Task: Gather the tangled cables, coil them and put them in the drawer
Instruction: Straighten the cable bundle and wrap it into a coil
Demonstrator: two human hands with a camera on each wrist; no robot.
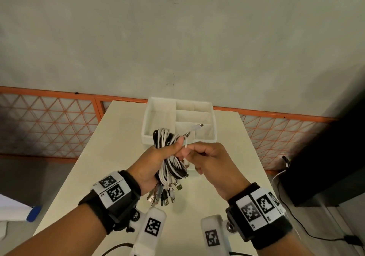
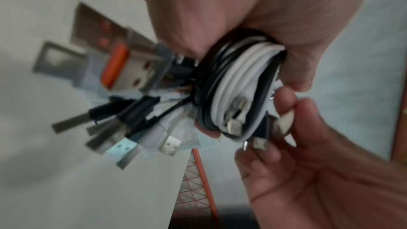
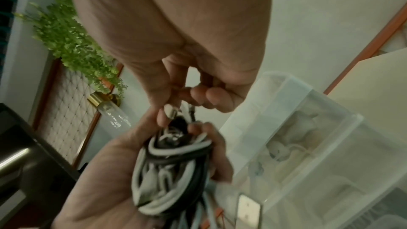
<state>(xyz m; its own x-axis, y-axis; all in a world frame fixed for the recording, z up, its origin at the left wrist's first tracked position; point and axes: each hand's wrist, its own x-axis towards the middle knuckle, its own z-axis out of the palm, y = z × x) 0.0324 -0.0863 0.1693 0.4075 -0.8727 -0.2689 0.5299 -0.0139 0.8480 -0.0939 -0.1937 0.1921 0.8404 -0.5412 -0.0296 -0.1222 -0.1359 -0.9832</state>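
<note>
My left hand point(image 1: 152, 163) grips the coiled bundle of black and white cables point(image 1: 169, 157) above the table point(image 1: 110, 157); my right hand point(image 1: 209, 159) pinches one white strand; the divided drawer point(image 1: 147, 121) sits just beyond.

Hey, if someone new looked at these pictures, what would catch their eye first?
First, the bundle of black and white cables gripped in the left hand above the table, USB plugs dangling below. The right hand pinches one white cable. Behind them sits a white divided drawer.
</note>
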